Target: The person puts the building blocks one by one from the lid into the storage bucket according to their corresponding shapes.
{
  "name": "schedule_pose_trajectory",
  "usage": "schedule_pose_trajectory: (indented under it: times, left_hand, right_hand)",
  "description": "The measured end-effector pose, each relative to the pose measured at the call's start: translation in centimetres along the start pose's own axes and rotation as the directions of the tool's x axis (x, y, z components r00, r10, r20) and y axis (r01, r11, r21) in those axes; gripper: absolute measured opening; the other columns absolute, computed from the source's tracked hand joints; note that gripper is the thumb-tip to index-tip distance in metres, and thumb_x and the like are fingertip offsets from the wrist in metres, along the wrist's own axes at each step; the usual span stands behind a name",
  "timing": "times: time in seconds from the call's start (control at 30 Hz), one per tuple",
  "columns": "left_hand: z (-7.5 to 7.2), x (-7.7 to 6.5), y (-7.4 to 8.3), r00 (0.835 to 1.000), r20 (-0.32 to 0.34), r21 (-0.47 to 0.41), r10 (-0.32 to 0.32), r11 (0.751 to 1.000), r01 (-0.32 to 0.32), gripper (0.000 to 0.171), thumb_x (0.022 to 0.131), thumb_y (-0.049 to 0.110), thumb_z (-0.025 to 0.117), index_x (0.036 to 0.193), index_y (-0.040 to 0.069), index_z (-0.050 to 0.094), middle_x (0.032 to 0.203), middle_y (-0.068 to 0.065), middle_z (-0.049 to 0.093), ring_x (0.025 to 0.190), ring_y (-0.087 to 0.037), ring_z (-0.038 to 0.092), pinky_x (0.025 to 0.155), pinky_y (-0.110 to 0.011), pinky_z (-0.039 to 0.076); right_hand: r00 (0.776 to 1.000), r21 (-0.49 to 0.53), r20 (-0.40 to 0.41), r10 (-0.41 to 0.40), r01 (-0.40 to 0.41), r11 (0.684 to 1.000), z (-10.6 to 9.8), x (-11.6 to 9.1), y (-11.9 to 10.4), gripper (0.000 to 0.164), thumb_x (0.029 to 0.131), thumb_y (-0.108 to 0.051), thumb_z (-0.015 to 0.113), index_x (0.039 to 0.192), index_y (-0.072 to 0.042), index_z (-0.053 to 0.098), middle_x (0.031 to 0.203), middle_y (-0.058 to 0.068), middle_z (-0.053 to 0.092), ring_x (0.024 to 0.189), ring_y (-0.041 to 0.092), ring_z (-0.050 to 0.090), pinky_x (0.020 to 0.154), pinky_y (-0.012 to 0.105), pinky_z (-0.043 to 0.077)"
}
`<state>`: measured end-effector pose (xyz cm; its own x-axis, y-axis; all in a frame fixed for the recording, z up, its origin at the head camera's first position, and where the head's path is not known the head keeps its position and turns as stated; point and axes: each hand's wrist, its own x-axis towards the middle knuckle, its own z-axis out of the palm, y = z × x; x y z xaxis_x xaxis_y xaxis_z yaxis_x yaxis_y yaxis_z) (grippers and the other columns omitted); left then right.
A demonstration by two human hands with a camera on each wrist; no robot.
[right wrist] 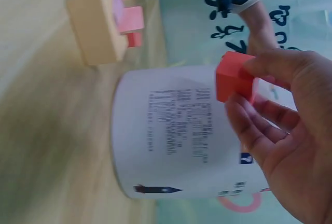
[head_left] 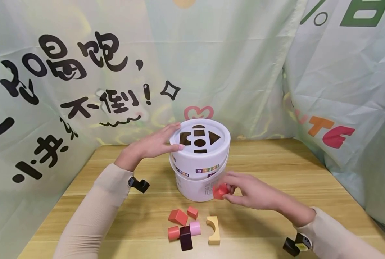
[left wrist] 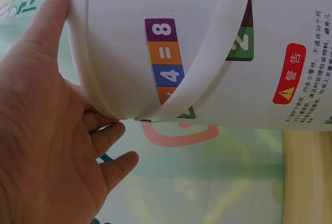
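Note:
A white bucket [head_left: 192,187] with printed sums on its side stands upright under a white lid [head_left: 223,138] pierced by several shaped holes. My left hand [head_left: 155,142] rests on the lid's left rim, its thumb on the near side and its fingers toward the far side. Just right of the bucket's lower wall, my right hand [head_left: 252,190] pinches a red block [right wrist: 233,76] between thumb and fingers. In the right wrist view the block shows flat faces and overlaps the bucket's printed text.
Loose blocks lie on the wooden table [head_left: 140,223] before the bucket: a red prism [head_left: 178,217], a small red block [head_left: 193,212], a red cylinder [head_left: 173,233], a pink cylinder [head_left: 195,228], a dark block [head_left: 186,238] and a yellow arch [head_left: 214,235]. Printed cloth [head_left: 244,72] hangs behind.

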<state>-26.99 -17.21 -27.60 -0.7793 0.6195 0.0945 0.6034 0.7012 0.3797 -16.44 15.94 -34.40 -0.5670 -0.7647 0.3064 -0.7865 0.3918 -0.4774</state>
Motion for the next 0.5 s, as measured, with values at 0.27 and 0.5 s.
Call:
schedule_pose_trajectory:
  times: [0.27,0.5]
  left_hand:
    - [0.0,0.0,0.0,1.000,0.002,-0.003,-0.008,1.000,0.008,0.098,0.089,0.069,0.051,0.158,0.012,0.013,0.163,-0.005,0.012,0.147,-0.026,0.015,0.115,-0.051,0.022]
    - [0.0,0.0,0.1,1.000,-0.001,0.004,0.000,1.000,0.000,0.098,0.089,0.069,0.051,0.158,0.011,0.013,0.163,-0.006,0.013,0.147,-0.027,0.015,0.115,-0.052,0.021]
  right_hand:
    - [0.997,-0.074,-0.059,-0.047,0.043,0.996,-2.9,0.8,-1.3,0.032,0.089,-0.017,0.073,0.120,-0.015,0.066,0.109,-0.010,0.063,0.091,0.009,0.059,0.076,0.026,0.053]
    - [0.995,-0.056,-0.076,-0.070,0.066,0.996,-5.2,2.1,-2.2,0.034,0.090,-0.015,0.072,0.123,-0.013,0.067,0.117,-0.007,0.064,0.100,0.008,0.060,0.084,0.031,0.054]
